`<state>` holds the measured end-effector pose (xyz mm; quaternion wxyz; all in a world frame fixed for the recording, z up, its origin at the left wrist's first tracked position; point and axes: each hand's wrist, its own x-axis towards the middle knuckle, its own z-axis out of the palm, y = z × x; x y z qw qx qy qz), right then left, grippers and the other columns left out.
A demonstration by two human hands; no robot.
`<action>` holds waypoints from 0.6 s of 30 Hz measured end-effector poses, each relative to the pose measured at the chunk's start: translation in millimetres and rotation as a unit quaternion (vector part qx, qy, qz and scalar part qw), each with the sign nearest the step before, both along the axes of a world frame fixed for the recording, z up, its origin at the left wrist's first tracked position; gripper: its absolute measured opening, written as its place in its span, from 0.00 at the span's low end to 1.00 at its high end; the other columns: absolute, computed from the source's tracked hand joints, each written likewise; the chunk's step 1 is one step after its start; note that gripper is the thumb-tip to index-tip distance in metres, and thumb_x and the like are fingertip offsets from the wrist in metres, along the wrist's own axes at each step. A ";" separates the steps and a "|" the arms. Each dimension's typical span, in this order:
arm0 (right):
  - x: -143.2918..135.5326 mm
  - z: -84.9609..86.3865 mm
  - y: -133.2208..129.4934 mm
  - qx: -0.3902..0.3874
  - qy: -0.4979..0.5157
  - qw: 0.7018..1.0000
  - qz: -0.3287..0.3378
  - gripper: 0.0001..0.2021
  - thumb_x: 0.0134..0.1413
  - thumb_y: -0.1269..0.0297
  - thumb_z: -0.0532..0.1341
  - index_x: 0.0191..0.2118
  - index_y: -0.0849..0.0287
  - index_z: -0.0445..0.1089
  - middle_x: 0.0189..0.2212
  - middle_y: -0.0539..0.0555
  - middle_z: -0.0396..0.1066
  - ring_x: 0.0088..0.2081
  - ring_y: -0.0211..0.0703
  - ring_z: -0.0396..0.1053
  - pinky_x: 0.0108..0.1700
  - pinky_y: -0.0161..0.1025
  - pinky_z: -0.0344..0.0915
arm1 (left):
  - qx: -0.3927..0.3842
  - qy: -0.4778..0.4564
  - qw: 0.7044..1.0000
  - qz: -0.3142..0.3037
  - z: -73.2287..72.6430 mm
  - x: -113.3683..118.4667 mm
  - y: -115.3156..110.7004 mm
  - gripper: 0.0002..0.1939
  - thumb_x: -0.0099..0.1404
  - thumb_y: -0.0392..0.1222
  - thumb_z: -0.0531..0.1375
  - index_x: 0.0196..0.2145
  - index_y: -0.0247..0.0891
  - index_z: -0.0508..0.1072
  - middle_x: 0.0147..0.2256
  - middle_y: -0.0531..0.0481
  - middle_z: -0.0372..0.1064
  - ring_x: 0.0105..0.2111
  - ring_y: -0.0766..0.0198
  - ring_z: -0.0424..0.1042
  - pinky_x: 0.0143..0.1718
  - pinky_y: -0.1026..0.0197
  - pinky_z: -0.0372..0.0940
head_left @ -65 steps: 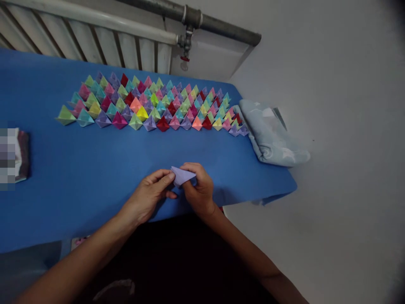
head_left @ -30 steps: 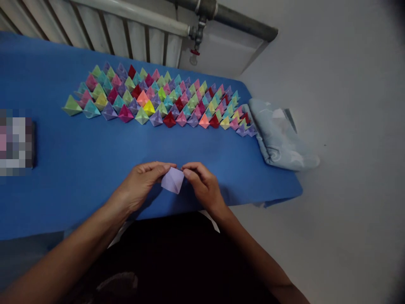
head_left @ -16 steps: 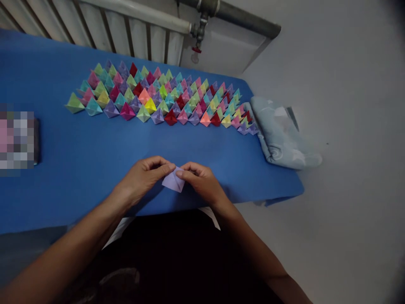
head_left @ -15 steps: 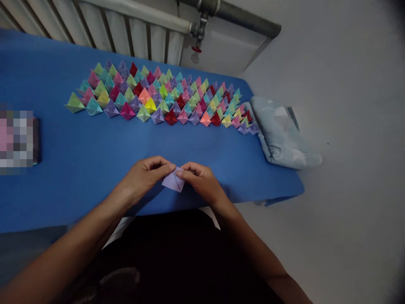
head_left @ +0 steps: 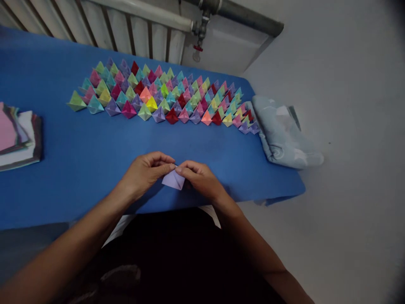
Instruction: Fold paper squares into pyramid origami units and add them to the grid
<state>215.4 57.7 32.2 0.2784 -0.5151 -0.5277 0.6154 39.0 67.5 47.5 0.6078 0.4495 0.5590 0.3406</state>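
One paper (head_left: 172, 181), lilac: the grip of your left hand (head_left: 146, 171) and right hand (head_left: 201, 179) pinched its top, presumably for steadiness.

A room, apparently in a home
White ribbed radiator (head_left: 119, 31), grey pipe (head_left: 249, 16) with a red-handled valve (head_left: 201, 33), plain pale wall (head_left: 351, 109), and a folded patterned cloth (head_left: 276, 133) on the blue-covered counter (head_left: 95, 147)
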 end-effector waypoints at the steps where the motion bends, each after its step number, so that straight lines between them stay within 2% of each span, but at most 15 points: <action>1: 0.0 -0.1 0.2 -0.009 0.000 1.000 0.005 0.14 0.55 0.51 0.61 0.29 0.57 0.69 0.22 0.44 0.62 0.23 0.33 0.58 0.25 0.33 0.55 | 0.006 0.008 1.000 -0.001 -0.9 -0.5 0.3 0.10 0.49 0.45 0.68 0.30 0.40 0.79 0.25 0.54 0.73 0.27 0.66 0.68 0.30 0.63 0.62; 5: 0.1 2.0 2.1 -0.057 0.012 0.997 0.058 0.18 0.51 0.47 0.65 0.26 0.58 0.68 0.21 0.45 0.63 0.22 0.32 0.59 0.23 0.32 0.55 | 0.049 0.042 0.998 -0.027 -2.9 -4.0 2.4 0.09 0.49 0.47 0.67 0.28 0.40 0.78 0.26 0.53 0.74 0.28 0.65 0.69 0.31 0.62 0.63; 8: 0.2 2.2 4.3 -0.097 0.029 0.991 0.086 0.18 0.45 0.49 0.69 0.26 0.59 0.70 0.21 0.46 0.67 0.22 0.31 0.61 0.22 0.31 0.55 | 0.052 0.032 0.997 -0.045 -2.0 -4.7 4.2 0.12 0.48 0.48 0.68 0.29 0.40 0.78 0.26 0.53 0.74 0.28 0.64 0.69 0.31 0.62 0.63; 14: -0.6 -0.7 5.5 -0.107 0.060 0.992 0.027 0.11 0.45 0.57 0.68 0.26 0.59 0.70 0.18 0.45 0.67 0.18 0.29 0.59 0.21 0.30 0.54 | 0.006 0.002 1.000 -0.028 -3.2 -4.8 5.1 0.20 0.47 0.54 0.70 0.34 0.39 0.78 0.28 0.51 0.73 0.28 0.63 0.69 0.31 0.61 0.63; 18: -2.2 -0.1 5.7 -0.101 0.062 0.993 0.018 0.11 0.45 0.57 0.68 0.26 0.59 0.70 0.17 0.45 0.67 0.19 0.30 0.59 0.21 0.30 0.53 | -0.009 0.008 0.997 -0.080 -4.6 -6.2 4.2 0.18 0.51 0.57 0.67 0.25 0.38 0.76 0.25 0.51 0.70 0.26 0.65 0.66 0.30 0.62 0.61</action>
